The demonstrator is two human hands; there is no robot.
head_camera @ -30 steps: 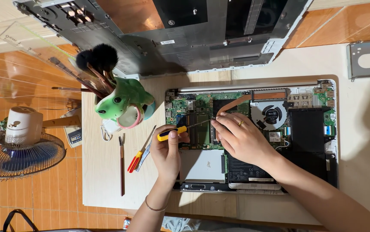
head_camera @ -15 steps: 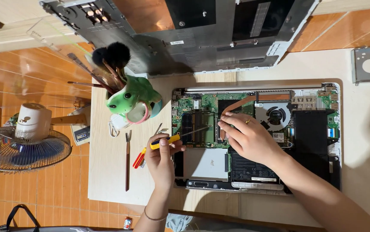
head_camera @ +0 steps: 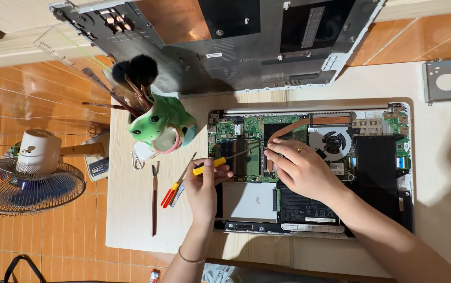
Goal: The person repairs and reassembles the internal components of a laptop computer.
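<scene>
The yellow-handled screwdriver (head_camera: 220, 161) lies nearly level across the view, its long axis running left to right with a slight upward tilt toward the right. The handle end sits at the left, the thin shaft points right, and the tip reaches over the green circuit board (head_camera: 236, 137) of the opened laptop (head_camera: 377, 173), ending just beside the right hand's fingertips.

The left hand (head_camera: 204, 188) comes up from the bottom edge, forearm almost vertical, wrist straight, a thin bracelet at the wrist. Its fingers are closed around the yellow handle, thumb and forefinger pinching it near the shaft.

The right hand (head_camera: 301, 170) enters from the lower right, forearm slanting up and to the left, palm down over the board. Its fingers are bent and bunched together at the tips, pressing on or pinching something small beside the screwdriver tip; what that is I cannot tell, as the fingers cover it. A ring shows on one finger.

The laptop rests on a pale bench (head_camera: 131, 209). On the bench left of the left hand lie a red-handled screwdriver (head_camera: 170, 195) and a slim dark tool (head_camera: 154, 199). A green frog-shaped holder (head_camera: 157, 126) full of brushes stands above them.
</scene>
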